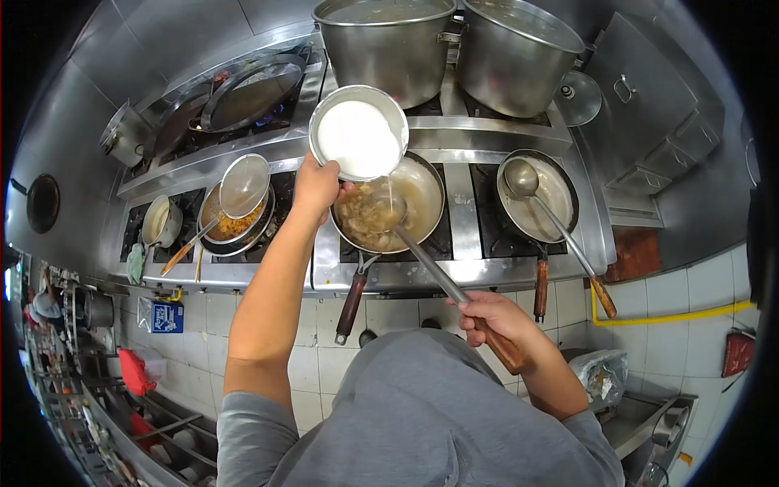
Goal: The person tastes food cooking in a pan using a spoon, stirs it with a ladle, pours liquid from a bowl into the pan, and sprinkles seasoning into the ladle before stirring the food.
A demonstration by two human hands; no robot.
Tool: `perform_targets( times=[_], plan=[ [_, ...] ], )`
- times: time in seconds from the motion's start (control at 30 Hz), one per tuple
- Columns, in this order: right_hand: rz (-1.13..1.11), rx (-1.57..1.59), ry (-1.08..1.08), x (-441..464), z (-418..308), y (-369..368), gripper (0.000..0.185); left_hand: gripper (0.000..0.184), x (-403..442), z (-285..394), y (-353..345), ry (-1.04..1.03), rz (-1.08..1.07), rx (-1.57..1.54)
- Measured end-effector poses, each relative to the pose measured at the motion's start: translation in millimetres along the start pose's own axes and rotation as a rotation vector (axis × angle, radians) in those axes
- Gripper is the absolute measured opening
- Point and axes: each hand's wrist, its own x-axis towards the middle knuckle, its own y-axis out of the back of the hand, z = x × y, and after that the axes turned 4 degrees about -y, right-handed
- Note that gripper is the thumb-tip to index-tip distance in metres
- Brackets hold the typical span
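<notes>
My left hand [316, 188] grips a round metal pot [397, 118] by its near side and holds it tilted above the middle frying pan [432, 188]. White liquid [355, 136] lies inside the pot, and a thin pale stream falls from its lower right edge into the pan. Brownish, chunky food in liquid [357, 217] fills much of the pan. My right hand [491, 316] is closed round the wooden handle of a ladle [432, 265], whose head rests in the pan, partly covered by food. The pan's own handle [351, 308] sticks out toward me, untouched.
Right of the pan stands another frying pan [560, 215] with a second ladle [521, 177] in it. A strainer [245, 185] rests over a pan of orange bits on the left. Two large stockpots [389, 61] [511, 77] stand behind. Blue flame shows under a back-left pan [251, 96].
</notes>
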Motion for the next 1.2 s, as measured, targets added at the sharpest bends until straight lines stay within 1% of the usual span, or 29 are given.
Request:
perform_targets(
  times=[0.07, 0.13, 0.17, 0.23, 0.27, 0.33, 0.37, 0.43, 0.47, 0.53, 0.57, 0.63, 0.67, 0.73, 0.77, 0.83, 0.87, 0.9, 0.97, 1.03, 1.1, 1.13, 1.2],
  plan=[
    [-0.017, -0.005, 0.007, -1.1, 1.6, -0.7, 0.022, 0.037, -2.2, 5.0, 1.5, 0.0, -0.017, 0.01],
    [0.092, -0.329, 0.152, -1.2, 6.5, -3.5, 0.027, 0.037, -2.0, 5.3, 3.7, 0.005, -0.036, 0.021],
    [0.092, -0.331, 0.149, -2.1, 6.6, -7.5, 0.027, 0.038, -0.7, 4.2, 4.5, -0.009, -0.037, 0.003],
    [0.337, -0.588, 0.22, -5.9, 6.1, -16.7, 0.033, 0.038, -1.7, 3.5, 5.8, -0.022, -0.037, -0.018],
    [0.336, -0.589, 0.219, -4.7, 6.9, -16.3, 0.033, 0.038, -3.7, 6.3, 6.0, -0.018, -0.025, -0.009],
    [0.553, -0.966, 0.43, 1.1, 8.8, -12.5, 0.038, 0.038, -4.5, 7.2, 7.3, -0.013, -0.012, 0.0],
    [0.552, -0.968, 0.431, 5.1, 9.1, -10.3, 0.038, 0.039, -3.8, 6.4, 8.3, -0.005, -0.004, -0.011],
    [0.73, -1.174, 0.481, 16.2, 12.7, -3.9, 0.044, 0.039, -4.1, 4.7, 10.8, 0.005, 0.004, -0.022],
    [0.73, -1.175, 0.48, 25.1, 17.8, 3.9, 0.044, 0.039, -4.4, 4.0, 11.9, 0.006, -0.003, -0.023],
    [0.97, -1.397, 0.498, 43.5, 31.0, 20.9, 0.043, 0.04, -6.6, 2.0, 13.9, 0.009, -0.007, -0.026],
    [0.968, -1.399, 0.496, 47.6, 36.7, 23.1, 0.043, 0.04, -8.4, 1.2, 14.1, 0.014, -0.003, -0.027],
    [0.896, -1.353, 0.383, 51.0, 45.4, 24.8, 0.037, 0.041, -10.7, 1.2, 15.2, 0.015, 0.004, -0.031],
    [0.895, -1.356, 0.382, 48.5, 48.0, 20.5, 0.037, 0.041, -12.4, 0.9, 16.0, 0.02, 0.015, -0.026],
    [0.529, -1.002, 0.355, 39.1, 49.3, 7.5, 0.028, 0.041, -13.7, -0.9, 16.6, 0.024, 0.02, -0.022],
    [0.533, -1.001, 0.355, 33.7, 44.6, 2.7, 0.028, 0.04, -13.0, -2.7, 18.6, 0.025, 0.014, -0.027],
    [0.161, -0.335, 0.068, 22.4, 27.7, -6.6, 0.022, 0.04, -12.6, -2.7, 20.9, 0.024, 0.004, -0.034],
    [0.075, -0.196, 0.059, 15.5, 19.3, -8.2, 0.024, 0.041, -13.3, -1.9, 22.0, 0.033, 0.002, -0.029],
    [0.075, -0.196, 0.06, 8.7, 11.2, -10.0, 0.024, 0.041, -13.5, -1.3, 23.2, 0.043, 0.001, -0.024],
    [-0.037, 0.236, -0.031, -1.2, 0.1, -11.0, 0.028, 0.041, -12.3, -2.0, 25.0, 0.044, 0.012, -0.025],
    [-0.051, 0.234, -0.032, -1.3, 0.2, -9.3, 0.031, 0.041, -12.6, -1.3, 26.1, 0.047, 0.025, -0.029],
    [0.044, -0.079, 0.09, 2.0, 6.3, -9.3, 0.03, 0.042, -15.0, 2.2, 26.4, 0.042, 0.037, -0.01],
    [0.042, -0.08, 0.088, 3.4, 9.2, -8.8, 0.03, 0.042, -14.5, 1.4, 27.0, 0.043, 0.04, -0.01],
    [0.119, -0.293, 0.187, 6.7, 14.1, -7.4, 0.029, 0.041, -13.3, 0.0, 27.8, 0.013, 0.028, -0.012]
  ],
)
